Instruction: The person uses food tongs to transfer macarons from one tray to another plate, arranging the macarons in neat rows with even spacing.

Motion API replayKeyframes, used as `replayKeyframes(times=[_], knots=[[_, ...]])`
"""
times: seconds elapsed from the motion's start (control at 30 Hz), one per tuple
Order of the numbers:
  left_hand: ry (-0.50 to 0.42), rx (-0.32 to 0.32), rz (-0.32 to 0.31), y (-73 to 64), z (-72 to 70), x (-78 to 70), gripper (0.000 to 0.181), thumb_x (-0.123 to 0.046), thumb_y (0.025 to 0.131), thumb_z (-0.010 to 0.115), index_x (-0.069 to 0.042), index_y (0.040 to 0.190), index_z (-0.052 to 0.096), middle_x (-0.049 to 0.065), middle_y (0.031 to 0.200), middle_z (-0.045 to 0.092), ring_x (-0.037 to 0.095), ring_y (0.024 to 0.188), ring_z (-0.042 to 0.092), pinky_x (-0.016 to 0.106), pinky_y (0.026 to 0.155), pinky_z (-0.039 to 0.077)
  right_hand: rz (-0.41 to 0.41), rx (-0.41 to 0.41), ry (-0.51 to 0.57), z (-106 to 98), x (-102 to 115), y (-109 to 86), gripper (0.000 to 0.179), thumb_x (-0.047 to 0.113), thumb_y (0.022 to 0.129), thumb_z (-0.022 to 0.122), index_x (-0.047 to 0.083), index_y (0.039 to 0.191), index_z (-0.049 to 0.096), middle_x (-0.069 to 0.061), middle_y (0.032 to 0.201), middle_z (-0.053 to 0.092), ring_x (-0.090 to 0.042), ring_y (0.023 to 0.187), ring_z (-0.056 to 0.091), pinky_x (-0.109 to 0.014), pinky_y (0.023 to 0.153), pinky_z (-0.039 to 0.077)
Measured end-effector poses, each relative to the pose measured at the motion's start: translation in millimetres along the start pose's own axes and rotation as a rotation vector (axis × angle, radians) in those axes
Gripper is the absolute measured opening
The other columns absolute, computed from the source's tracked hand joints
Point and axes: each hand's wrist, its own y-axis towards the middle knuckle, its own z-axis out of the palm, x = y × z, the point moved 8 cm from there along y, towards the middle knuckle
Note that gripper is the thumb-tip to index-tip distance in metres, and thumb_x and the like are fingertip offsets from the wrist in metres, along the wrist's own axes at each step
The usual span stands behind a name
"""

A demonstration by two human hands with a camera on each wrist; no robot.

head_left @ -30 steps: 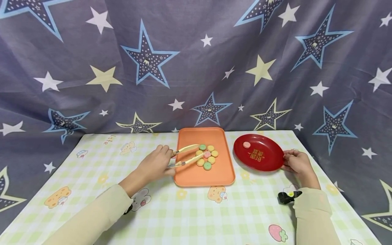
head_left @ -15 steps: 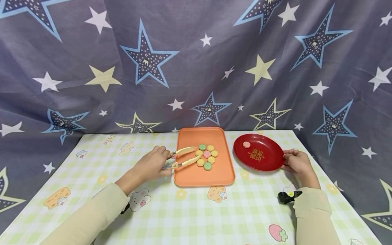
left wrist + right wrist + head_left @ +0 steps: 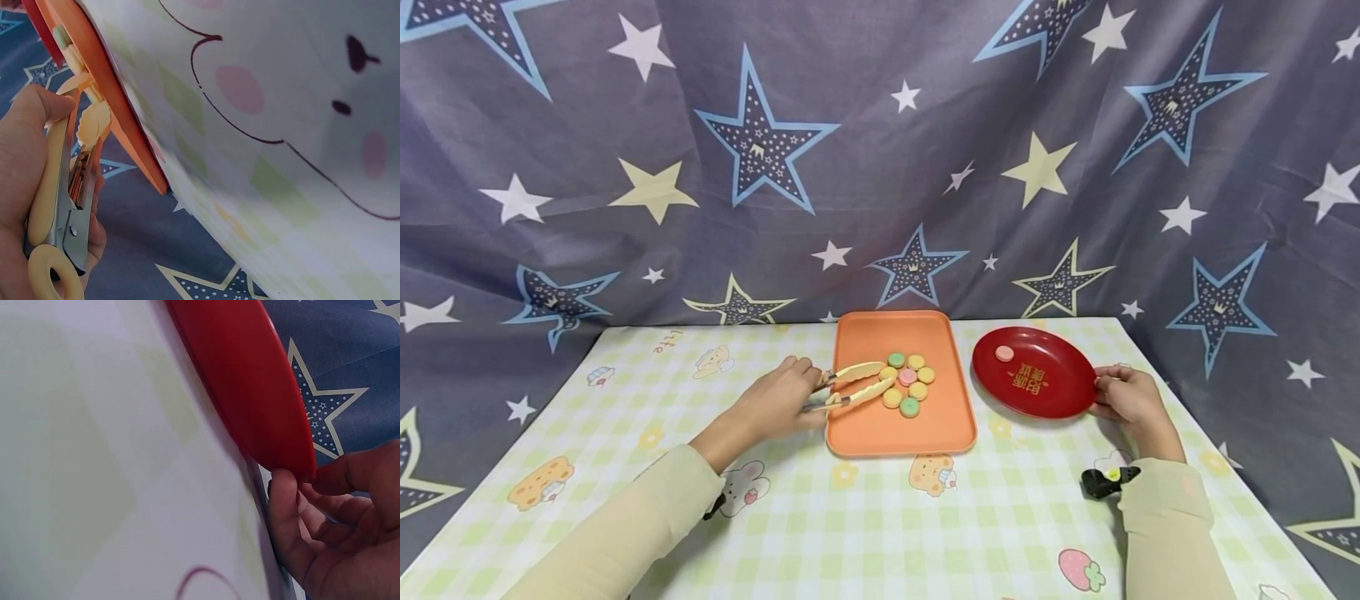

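Observation:
My left hand (image 3: pixel 778 398) grips a pair of food tongs (image 3: pixel 65 194) with cream handles and scalloped cream tips. The tong tips stand apart over the orange tray (image 3: pixel 887 437), right at the left side of a cluster of macarons. Yellow macarons (image 3: pixel 917 391) and two green ones ring a pink macaron (image 3: pixel 907 377) there. On the right, my right hand (image 3: pixel 1131 402) pinches the rim of a red plate (image 3: pixel 1060 396) between thumb and fingers. One pink macaron (image 3: pixel 1004 354) lies on that plate near its upper left, beside gold printed characters.
A checked cloth with cartoon prints covers the table (image 3: pixel 985 533). Behind it hangs a dark curtain (image 3: pixel 880 150) patterned with stars. A narrow strip of cloth separates the tray from the plate.
The tongs first drew back left from the macarons with their tips spreading, then moved slightly right again with tips a little closer together. My right hand and the plate have stayed put.

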Motion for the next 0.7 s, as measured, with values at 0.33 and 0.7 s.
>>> replayKeyframes(times=[0.33, 0.7], knots=[[0.008, -0.012, 0.009, -1.4, -1.1, -1.6, 0.042, -0.035, 0.082, 0.072, 0.000, 0.104, 0.066, 0.007, 0.096, 0.057, 0.023, 0.085, 0.049, 0.037, 0.071, 0.046, -0.012, 0.010, 0.010, 1.5, 1.4, 0.2, 0.034, 0.007, 0.106, 0.040, -0.012, 0.133, 0.047, 0.003, 0.082, 0.063, -0.008, 0.067, 0.065, -0.028, 0.066, 0.060], [0.002, -0.052, 0.013, 3.9, -8.9, -3.5, 0.037, -0.033, 0.084, 0.072, -0.002, 0.102, 0.065, 0.004, 0.093, 0.053, 0.021, 0.083, 0.044, 0.036, 0.071, 0.042, 0.009, -0.004, -0.002, 0.8, 1.3, -0.9, 0.035, 0.007, 0.106, 0.039, -0.012, 0.135, 0.047, 0.002, 0.083, 0.063, -0.009, 0.067, 0.066, -0.028, 0.066, 0.060]])
